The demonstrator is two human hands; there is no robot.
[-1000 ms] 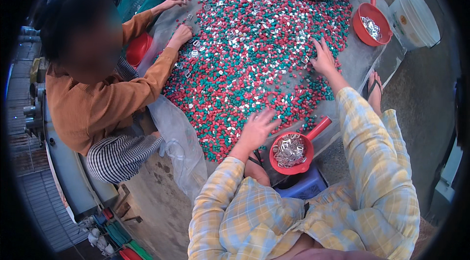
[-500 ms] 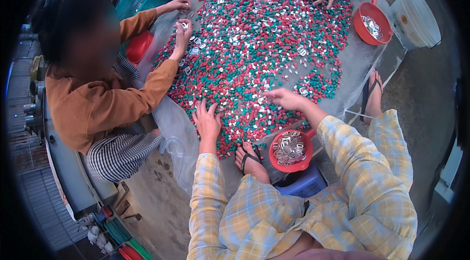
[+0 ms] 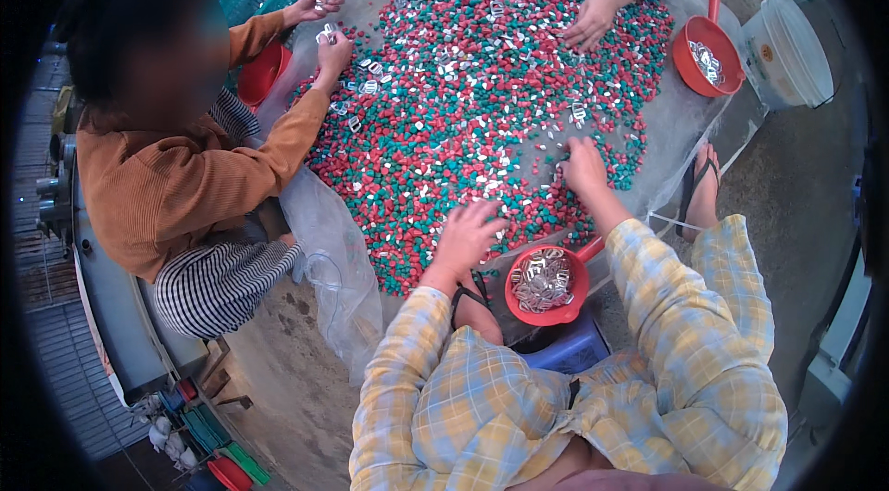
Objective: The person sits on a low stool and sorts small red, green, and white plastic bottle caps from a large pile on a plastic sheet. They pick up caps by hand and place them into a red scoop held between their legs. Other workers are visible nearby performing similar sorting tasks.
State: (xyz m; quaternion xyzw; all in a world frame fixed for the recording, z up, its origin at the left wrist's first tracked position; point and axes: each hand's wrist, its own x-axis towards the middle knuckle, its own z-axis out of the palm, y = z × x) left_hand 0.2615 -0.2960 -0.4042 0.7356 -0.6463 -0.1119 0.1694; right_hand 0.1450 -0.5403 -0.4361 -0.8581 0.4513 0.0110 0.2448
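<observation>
A wide layer of small red, green and white pebble-like pieces [image 3: 444, 121] lies on a clear plastic sheet [image 3: 319, 250], with shiny metal buckles [image 3: 578, 111] scattered among them. My left hand [image 3: 469, 239] hovers over the near edge of the layer, fingers apart and slightly blurred, holding nothing visible. Fingers bent down and together, my right hand [image 3: 585, 171] touches the pieces near a thin patch to the right; what it pinches, if anything, is hidden. Close below both hands is a red long-handled strainer-like bowl [image 3: 585, 292] full of metal buckles [image 3: 542, 276].
At the left a co-worker in a brown top [image 3: 185, 186] holds buckles; another person's hands [image 3: 593, 21] work at the far side. A second red handled bowl [image 3: 708, 56] and white bucket [image 3: 787, 51] stand at right. A blue plastic stool [image 3: 569, 349] is below my bowl.
My left hand has lifted and shifted right toward the bowl. My right hand has moved slightly right and farther away, its pointing finger now curled down. The far person's hands have spread apart.
</observation>
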